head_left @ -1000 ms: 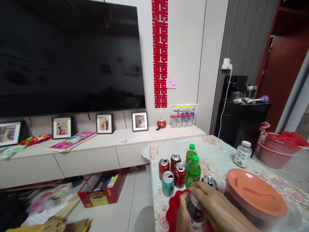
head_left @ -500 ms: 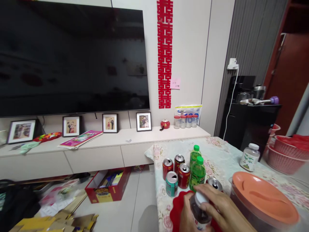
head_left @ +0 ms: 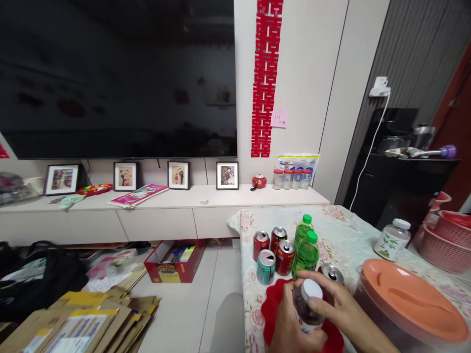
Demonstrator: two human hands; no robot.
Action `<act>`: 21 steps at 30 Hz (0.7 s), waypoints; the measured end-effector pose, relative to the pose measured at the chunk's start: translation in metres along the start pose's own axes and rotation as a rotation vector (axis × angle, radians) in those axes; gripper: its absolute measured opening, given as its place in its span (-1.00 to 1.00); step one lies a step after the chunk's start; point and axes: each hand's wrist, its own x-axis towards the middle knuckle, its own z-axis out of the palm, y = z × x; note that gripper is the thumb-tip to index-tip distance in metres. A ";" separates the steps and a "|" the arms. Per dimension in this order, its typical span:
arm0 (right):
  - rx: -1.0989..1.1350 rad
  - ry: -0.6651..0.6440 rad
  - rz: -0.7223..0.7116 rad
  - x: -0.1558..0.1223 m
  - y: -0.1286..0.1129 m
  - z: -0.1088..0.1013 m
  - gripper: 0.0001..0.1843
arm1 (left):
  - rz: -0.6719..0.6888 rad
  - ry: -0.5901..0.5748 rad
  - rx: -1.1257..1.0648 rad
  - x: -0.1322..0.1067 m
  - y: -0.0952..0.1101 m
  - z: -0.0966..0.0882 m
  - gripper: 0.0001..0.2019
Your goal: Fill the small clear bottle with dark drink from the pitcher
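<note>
A dark bottle (head_left: 308, 311) with a white cap (head_left: 312, 289) and a partly hidden label is held upright over a red scalloped mat (head_left: 271, 304). My left hand (head_left: 289, 321) is wrapped round its body from the left. From the right, my right hand (head_left: 342, 306) closes on its upper part, the thumb against the front just below the cap and the fingers behind. Just beyond are a teal can (head_left: 266, 267), several red cans (head_left: 285, 257) and two green-capped green bottles (head_left: 306, 252). Another can (head_left: 331, 272) stands behind my right hand.
On the right of the flowered tablecloth (head_left: 253, 284) are a tub with an orange lid (head_left: 412, 299) and a clear jar (head_left: 393, 240). A red box (head_left: 176, 262) and flattened cardboard (head_left: 91, 318) lie on the floor. A white cabinet (head_left: 165, 223) runs along the wall.
The view has turned a little left and down. My right fingers have shifted from over the white cap to its side, leaving the cap's top more exposed. Both hands stay on the bottle.
</note>
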 end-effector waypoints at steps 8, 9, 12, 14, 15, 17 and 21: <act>0.116 0.047 -0.013 -0.007 0.006 0.023 -0.25 | 0.112 0.041 0.041 -0.005 -0.009 0.004 -0.31; 0.101 0.061 -0.022 -0.008 0.009 0.024 -0.28 | 0.123 0.045 0.058 -0.006 -0.007 0.003 -0.34; 0.030 0.118 -0.064 -0.012 0.014 0.030 -0.30 | 0.131 0.052 0.101 -0.008 0.002 0.000 -0.40; -0.021 0.160 -0.084 -0.013 0.014 0.035 -0.28 | 0.102 0.033 0.122 -0.009 0.007 -0.003 -0.38; -0.040 0.177 -0.087 -0.012 0.013 0.037 -0.26 | 0.081 0.016 0.128 -0.008 0.008 -0.004 -0.38; -0.069 0.207 -0.083 -0.011 0.011 0.042 -0.24 | 0.046 -0.003 0.129 -0.006 0.008 -0.005 -0.35; -0.093 0.230 -0.066 -0.012 0.010 0.040 -0.22 | 0.032 0.027 0.092 -0.001 -0.004 0.002 -0.26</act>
